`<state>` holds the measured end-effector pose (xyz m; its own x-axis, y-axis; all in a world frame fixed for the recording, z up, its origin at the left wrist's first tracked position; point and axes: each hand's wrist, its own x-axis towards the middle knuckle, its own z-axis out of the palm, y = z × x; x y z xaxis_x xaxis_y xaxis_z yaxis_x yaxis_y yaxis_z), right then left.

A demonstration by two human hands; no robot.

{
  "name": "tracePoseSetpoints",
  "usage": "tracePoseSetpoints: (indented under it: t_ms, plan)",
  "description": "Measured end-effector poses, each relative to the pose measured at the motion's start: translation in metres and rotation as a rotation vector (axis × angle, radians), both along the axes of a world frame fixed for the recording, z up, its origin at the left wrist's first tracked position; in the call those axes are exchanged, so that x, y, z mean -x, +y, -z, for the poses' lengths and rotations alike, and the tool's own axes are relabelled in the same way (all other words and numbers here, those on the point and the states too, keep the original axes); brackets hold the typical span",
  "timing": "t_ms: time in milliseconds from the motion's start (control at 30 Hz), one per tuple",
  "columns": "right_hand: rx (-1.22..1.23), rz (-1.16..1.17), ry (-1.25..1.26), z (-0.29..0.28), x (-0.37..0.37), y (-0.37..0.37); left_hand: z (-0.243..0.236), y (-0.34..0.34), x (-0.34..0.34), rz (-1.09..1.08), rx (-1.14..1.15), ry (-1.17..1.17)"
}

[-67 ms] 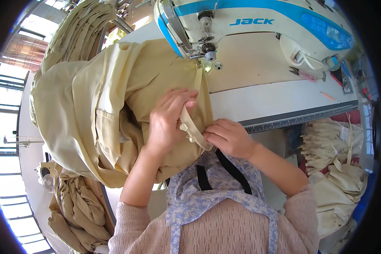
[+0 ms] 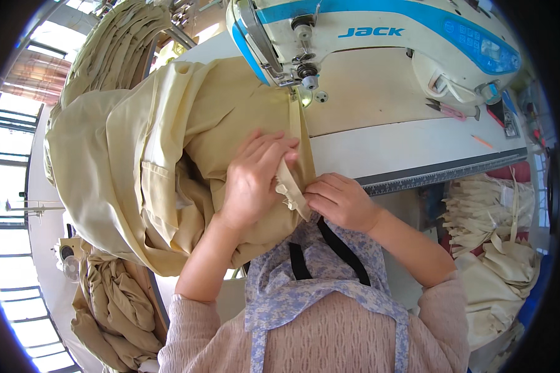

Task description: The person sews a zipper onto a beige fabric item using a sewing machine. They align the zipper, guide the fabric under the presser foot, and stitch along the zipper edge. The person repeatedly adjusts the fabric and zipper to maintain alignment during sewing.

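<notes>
Measured from the hands, the khaki garment [image 2: 227, 102] spreads toward 10 o'clock, its near-right edge running up to the presser foot [image 2: 294, 94] at 12 of the blue-and-white industrial sewing machine [image 2: 373, 40]. The left hand [image 2: 255, 177] has its fingers curled together around the upper end of a narrow cream fabric strip [image 2: 290, 191]; the right hand [image 2: 337, 200] pinches the garment's edge, fingertips drawn together beside the strip. Pink-handled snips [image 2: 453, 112] lie at 2, bundled cream pieces [image 2: 476, 211] at 3, and a beige fabric heap [image 2: 115, 301] at 8.
</notes>
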<state>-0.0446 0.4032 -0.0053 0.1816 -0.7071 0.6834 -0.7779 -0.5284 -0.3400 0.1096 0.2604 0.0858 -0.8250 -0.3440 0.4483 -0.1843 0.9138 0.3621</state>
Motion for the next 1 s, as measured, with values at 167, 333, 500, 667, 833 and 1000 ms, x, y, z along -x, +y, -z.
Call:
tracePoseSetpoints:
  t_ms: [167, 333, 500, 667, 833, 1000]
  plan:
    - [0.005, 0.052, 0.053, -0.012, -0.004, -0.004, 0.024, 0.005, 0.0, 0.059, 0.049, -0.138]
    - [0.01, 0.087, 0.061, -0.011, 0.002, -0.01, 0.021, 0.0, -0.001, 0.058, -0.016, -0.159]
    - [-0.04, -0.011, -0.018, -0.006, 0.011, -0.007, 0.004, -0.008, 0.007, -0.129, -0.075, 0.006]
    - [-0.011, -0.024, 0.019, -0.009, 0.013, -0.008, 0.0, -0.022, 0.021, 0.025, 0.122, -0.003]
    - [-0.047, -0.064, -0.064, -0.013, 0.016, -0.008, 0.015, -0.024, 0.023, 0.138, 0.273, -0.121]
    - [-0.083, -0.077, -0.027, -0.016, 0.018, -0.007, 0.018, -0.027, 0.028, 0.173, 0.264, -0.114]
